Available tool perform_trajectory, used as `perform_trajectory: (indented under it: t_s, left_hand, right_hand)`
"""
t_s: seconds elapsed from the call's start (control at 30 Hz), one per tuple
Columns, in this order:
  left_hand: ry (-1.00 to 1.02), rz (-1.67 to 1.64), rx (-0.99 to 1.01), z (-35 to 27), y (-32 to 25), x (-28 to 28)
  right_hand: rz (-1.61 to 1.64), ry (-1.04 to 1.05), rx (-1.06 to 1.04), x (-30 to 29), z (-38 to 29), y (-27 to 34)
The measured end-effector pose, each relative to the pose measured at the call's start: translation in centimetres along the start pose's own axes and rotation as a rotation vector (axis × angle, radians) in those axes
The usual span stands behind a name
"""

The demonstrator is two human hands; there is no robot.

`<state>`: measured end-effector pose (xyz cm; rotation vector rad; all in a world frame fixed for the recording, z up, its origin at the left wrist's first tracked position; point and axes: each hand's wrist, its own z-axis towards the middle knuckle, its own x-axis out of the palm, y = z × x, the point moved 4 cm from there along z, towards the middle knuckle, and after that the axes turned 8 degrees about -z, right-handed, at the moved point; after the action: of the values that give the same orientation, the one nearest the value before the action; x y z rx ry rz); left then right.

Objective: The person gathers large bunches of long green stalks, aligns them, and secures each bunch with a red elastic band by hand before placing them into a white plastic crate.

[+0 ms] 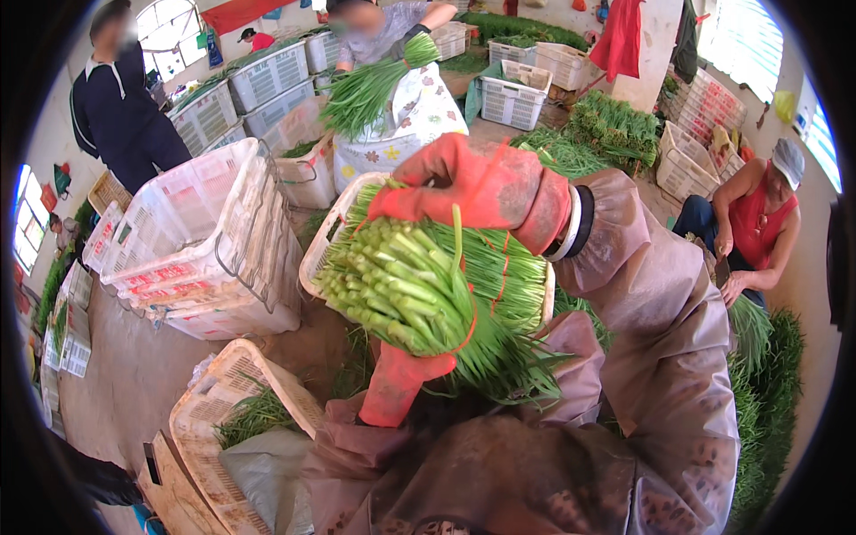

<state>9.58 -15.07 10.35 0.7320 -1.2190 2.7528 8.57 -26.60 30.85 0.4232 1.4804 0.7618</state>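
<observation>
My left hand (406, 381), in a red rubber glove, grips a thick bundle of green leafy stalks (394, 287) from below. The cut pale ends face left and up; the leaves fan out to the lower right. A thin red rubber band (473, 324) circles the bundle. Above it, my right hand (468, 184), gloved alike, is bent over the bundle's far edge. Its fingertips pinch together where a strand of the band shows; the exact grip is partly hidden. Just beyond sits a white plastic crate (313, 261) holding more banded green bundles (498, 267).
Stacked white crates (221, 234) stand to the left. A tilted crate (194, 401) with loose greens is at lower left. Ahead, a person (381, 33) holds a green bundle (364, 93). At right, a seated person (756, 221) holds a blade beside heaped greens (769, 394).
</observation>
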Motion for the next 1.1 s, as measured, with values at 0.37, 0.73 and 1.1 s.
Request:
perform_trajectory:
  t_s: [0.37, 0.73, 1.1]
  left_hand:
    - [-0.534, 0.073, 0.129, -5.2, -4.2, -8.6]
    - [-0.820, 0.138, 0.620, -3.3, -20.0, -11.5]
    - [-0.435, -0.119, 0.253, -0.4, -4.3, -4.6]
  right_hand:
    - [0.263, -0.617, -0.825, -8.4, -4.9, 2.2]
    - [-0.798, 0.321, -0.642, 6.3, -2.9, -3.0]
    - [-0.033, -0.287, -0.124, 3.4, 3.4, -1.0]
